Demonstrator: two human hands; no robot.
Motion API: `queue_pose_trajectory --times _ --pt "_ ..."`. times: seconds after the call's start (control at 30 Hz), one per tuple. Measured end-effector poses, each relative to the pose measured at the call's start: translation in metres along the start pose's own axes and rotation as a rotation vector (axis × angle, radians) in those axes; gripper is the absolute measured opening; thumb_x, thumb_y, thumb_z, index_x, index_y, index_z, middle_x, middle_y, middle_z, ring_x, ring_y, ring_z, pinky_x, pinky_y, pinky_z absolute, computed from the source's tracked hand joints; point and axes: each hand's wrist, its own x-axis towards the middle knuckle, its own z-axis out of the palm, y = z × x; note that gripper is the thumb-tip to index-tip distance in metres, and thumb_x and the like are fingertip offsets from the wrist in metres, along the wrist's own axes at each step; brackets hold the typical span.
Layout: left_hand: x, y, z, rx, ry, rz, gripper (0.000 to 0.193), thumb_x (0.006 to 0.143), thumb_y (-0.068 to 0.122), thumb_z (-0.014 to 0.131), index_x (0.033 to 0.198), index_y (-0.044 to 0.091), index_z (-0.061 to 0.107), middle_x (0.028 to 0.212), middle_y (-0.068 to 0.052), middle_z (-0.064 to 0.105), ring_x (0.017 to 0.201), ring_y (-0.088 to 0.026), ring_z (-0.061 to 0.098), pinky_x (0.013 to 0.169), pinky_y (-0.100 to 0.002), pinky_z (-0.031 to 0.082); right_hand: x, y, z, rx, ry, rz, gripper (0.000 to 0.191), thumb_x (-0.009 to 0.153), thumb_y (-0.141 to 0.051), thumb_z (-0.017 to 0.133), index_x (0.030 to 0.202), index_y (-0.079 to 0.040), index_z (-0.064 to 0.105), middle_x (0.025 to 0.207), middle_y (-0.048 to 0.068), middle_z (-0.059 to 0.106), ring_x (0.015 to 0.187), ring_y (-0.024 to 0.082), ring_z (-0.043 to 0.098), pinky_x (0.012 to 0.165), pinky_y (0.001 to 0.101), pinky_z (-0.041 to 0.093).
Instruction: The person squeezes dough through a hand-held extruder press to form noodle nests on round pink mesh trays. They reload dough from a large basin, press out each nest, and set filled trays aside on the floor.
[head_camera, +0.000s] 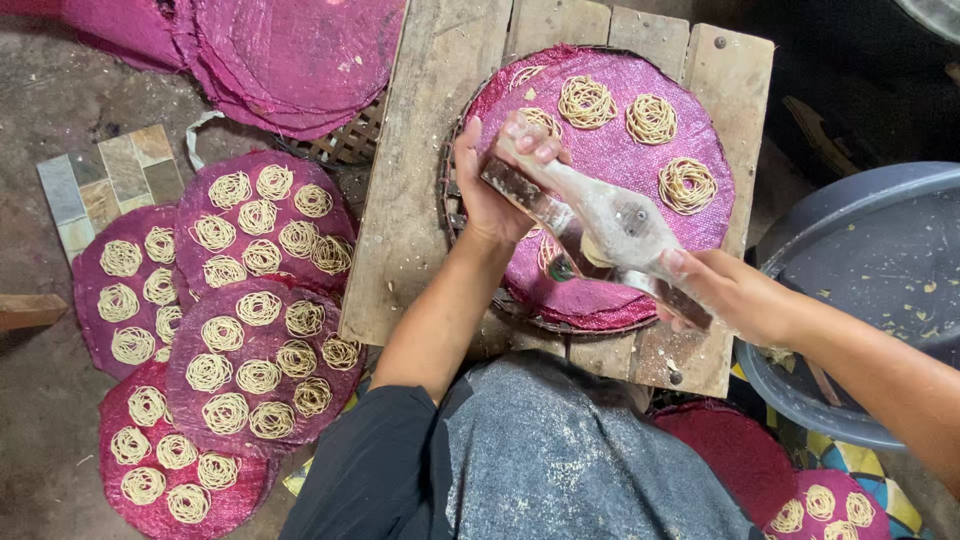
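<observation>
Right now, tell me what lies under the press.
Under the press, held by left hand and right hand, lies a pink round mat; noodles directly beneath are mostly hidden.

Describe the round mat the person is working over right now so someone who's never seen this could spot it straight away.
Find the wooden plank table at top centre. On it lies one round magenta mat, under the two-handled press held by the left hand and right hand. Unlike the filled mats on the floor, it shows only a few noodle coils.

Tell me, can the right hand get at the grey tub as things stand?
Probably yes, once freed: the right hand grips the press handle, and the tub sits just beside it with nothing between.
</observation>
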Motion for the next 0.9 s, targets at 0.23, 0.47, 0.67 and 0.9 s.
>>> queue_pose_trajectory --times 0.23,0.47,0.67,0.9 --pt "0.024 -0.010 0.001 0.075 -0.029 0.064 0.042 0.099 0.056 0.049 0.089 0.016 0.050 0.079 0.001 0.049 0.081 -0.018 0.054 0.093 -0.042 0.049 0.003 -0.013 -0.009 -0.238 0.244 0.012 0.061 0.104 -0.052 0.036 0.116 -0.001 0.066 0.078 0.008 0.068 0.071 0.015 0.060 0.066 0.0328 0.052" --pt "0.005 -0.012 0.003 0.147 0.046 0.089 0.042 0.101 0.054 0.045 0.087 0.015 0.048 0.081 0.000 0.051 0.081 -0.018 0.055 0.088 -0.040 0.047 0.000 -0.003 -0.006 -0.124 0.141 0.099 0.063 0.105 -0.054 0.035 0.111 0.000 0.066 0.076 0.010 0.070 0.065 0.018 0.064 0.062 0.0359 0.055" --pt "0.031 -0.017 0.002 0.142 -0.003 0.082 0.041 0.099 0.053 0.043 0.089 0.013 0.050 0.083 0.000 0.053 0.085 -0.020 0.056 0.098 -0.042 0.047 0.009 0.000 -0.022 -0.285 0.298 -0.019 0.057 0.105 -0.050 0.039 0.114 0.001 0.063 0.080 0.007 0.067 0.074 0.014 0.058 0.070 0.0324 0.050" --pt "-0.005 0.002 -0.021 0.989 0.333 -0.561 0.070 0.099 0.047 0.029 0.143 -0.006 0.040 0.128 -0.029 0.061 0.064 -0.016 0.053 0.051 -0.026 0.047 0.007 0.028 -0.026 -0.088 0.200 -0.223 0.053 0.104 -0.047 0.043 0.115 0.000 0.066 0.084 0.004 0.064 0.079 0.012 0.057 0.075 0.0312 0.051"
